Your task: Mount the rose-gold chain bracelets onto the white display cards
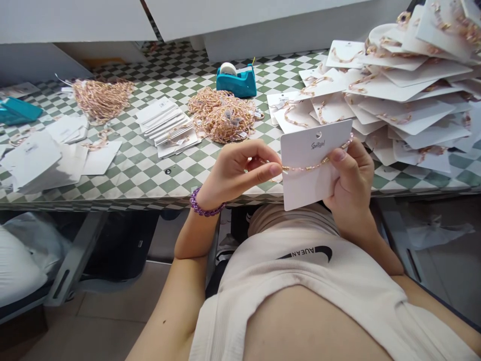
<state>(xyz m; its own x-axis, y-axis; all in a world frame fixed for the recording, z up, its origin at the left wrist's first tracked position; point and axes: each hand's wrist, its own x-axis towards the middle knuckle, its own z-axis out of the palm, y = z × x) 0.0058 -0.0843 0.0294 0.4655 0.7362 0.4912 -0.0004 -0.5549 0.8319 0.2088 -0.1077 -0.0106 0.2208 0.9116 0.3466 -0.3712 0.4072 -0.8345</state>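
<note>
My right hand (349,178) grips a white display card (306,173) from behind, its thumb pressed on the card's right edge. A thin pink and gold beaded bracelet (305,167) runs across the card's front. My left hand (235,170) pinches the bracelet's left end at the card's left edge, fingers curled. A purple bead bracelet (205,206) is on my left wrist. Both hands hover over the front edge of the green checked table (146,165).
A heap of loose bracelets (223,115) lies mid-table beside a stack of blank cards (167,125) and a teal tape dispenser (236,80). Finished carded bracelets pile up (406,85) at the right. Another bracelet heap (101,98) and more cards (41,158) lie left.
</note>
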